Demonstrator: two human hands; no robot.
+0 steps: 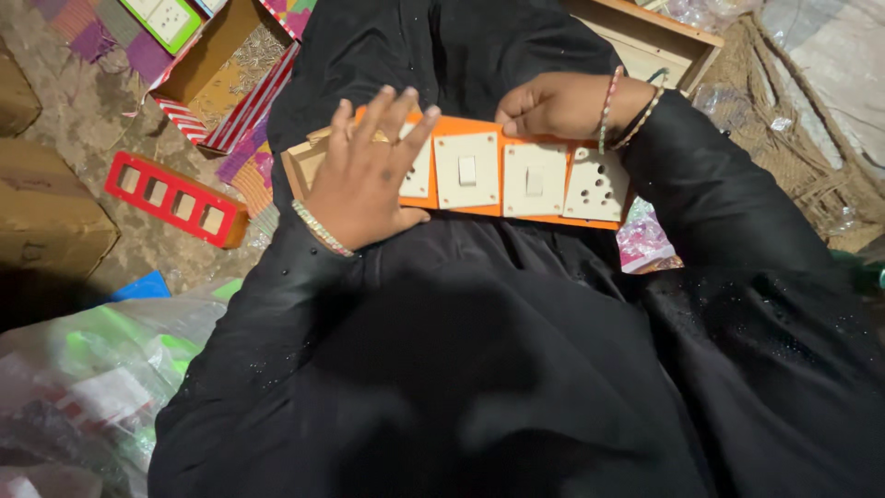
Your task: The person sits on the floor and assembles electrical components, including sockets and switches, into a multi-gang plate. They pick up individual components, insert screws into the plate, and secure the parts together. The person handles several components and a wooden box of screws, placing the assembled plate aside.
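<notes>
Lying crosswise on the lap, the orange switch board [479, 171] is pinned flat by the spread left hand [369, 175]; its far edge is gripped by the curled right hand [553, 103].

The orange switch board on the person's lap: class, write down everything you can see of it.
The orange switch board is a long flat panel lying level across the black-clothed lap. Four cream square modules sit in a row on it: two rocker switches in the middle, a socket plate with round holes at the right end, another partly hidden. The left hand lies spread flat over its left end; the right hand, closed, rests on its upper edge. It looks like plastic.
</notes>
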